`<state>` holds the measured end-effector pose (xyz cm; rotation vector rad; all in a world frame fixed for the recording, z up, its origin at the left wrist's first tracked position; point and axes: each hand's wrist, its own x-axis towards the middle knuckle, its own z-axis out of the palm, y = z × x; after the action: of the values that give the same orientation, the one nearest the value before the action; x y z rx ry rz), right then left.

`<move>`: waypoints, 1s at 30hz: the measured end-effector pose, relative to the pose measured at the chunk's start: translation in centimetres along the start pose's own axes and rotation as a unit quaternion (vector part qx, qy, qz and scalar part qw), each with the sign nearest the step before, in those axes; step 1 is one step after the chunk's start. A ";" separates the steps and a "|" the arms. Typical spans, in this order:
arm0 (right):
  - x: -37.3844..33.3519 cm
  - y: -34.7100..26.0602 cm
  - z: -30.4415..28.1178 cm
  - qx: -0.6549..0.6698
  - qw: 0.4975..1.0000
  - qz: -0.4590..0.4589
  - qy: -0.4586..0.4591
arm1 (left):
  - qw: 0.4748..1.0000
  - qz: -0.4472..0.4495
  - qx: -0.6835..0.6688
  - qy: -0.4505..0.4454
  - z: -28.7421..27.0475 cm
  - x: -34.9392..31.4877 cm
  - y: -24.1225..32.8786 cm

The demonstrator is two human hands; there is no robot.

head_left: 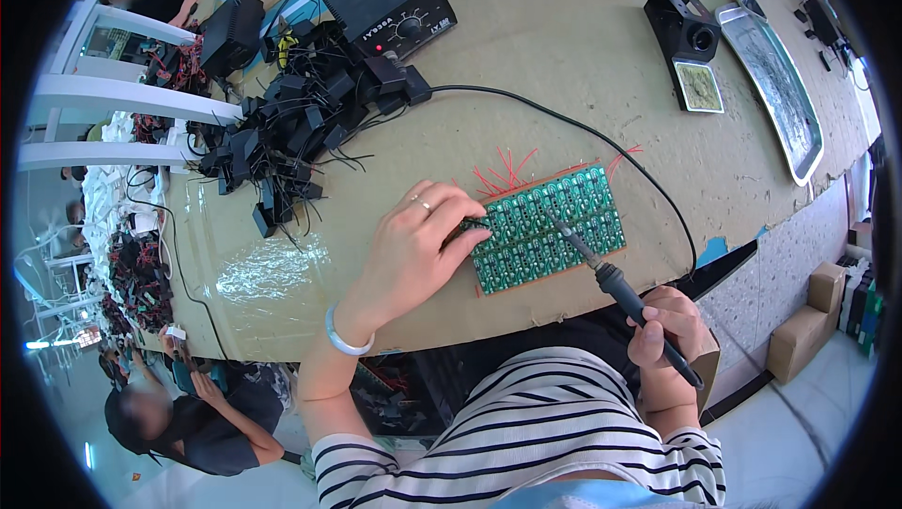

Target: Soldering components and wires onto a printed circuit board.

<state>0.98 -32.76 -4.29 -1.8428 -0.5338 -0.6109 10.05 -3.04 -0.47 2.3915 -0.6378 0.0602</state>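
Observation:
A green circuit board panel [550, 227] with rows of small repeated boards lies on the brown-covered table, red wires [507, 171] sticking out past its far edge. At the panel's left edge my left hand [413, 244] pinches a small black part [473, 224] between thumb and fingers; its exact kind is mostly hidden. My right hand [669, 326] is closed round the handle of a soldering iron [622, 291]. The iron's tip points up and left over the panel's middle; whether it touches the board I cannot tell.
A pile of black box-shaped parts with wires [301, 114] lies at left, near a black soldering station [390, 6]. The iron's cord [564, 107] arcs over the table. At right stand an iron holder with a sponge [700, 86] and a metal tray [775, 91]. A co-worker [207, 415] sits lower left.

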 end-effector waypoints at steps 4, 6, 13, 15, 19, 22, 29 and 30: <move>0.0 0.0 -0.2 0.004 1.000 0.000 -0.007 | 0.998 0.046 -0.032 0.017 -0.8 -1.1 -1.0; 0.1 -0.2 -0.1 0.000 1.000 0.002 -0.012 | 0.998 0.048 -0.035 0.029 -0.7 -1.1 -0.7; 0.3 -0.3 0.0 0.006 1.000 0.001 -0.020 | 0.998 0.057 -0.015 0.014 -0.1 -0.3 -0.7; 0.3 -0.6 -0.1 0.004 1.000 0.002 -0.020 | 0.998 0.061 -0.011 0.008 -0.1 -0.4 -0.6; 0.1 -0.7 -0.1 0.008 0.999 0.003 -0.034 | 0.994 -0.024 -0.100 0.045 -0.2 -0.4 0.1; -1.0 -0.4 -0.2 0.037 0.998 0.035 -0.039 | 0.998 0.020 -0.060 0.009 0.7 -0.1 0.3; -0.3 -0.3 1.0 0.037 0.998 0.019 -0.056 | 0.998 0.058 -0.024 0.005 1.6 -0.4 0.1; -0.4 -0.2 1.0 0.039 0.997 0.019 -0.057 | 0.998 0.057 -0.024 0.005 1.6 -0.5 0.1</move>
<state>0.72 -31.77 -4.73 -1.8180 -0.5878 -0.4551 9.42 -3.85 -1.74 2.3067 -0.7618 0.1038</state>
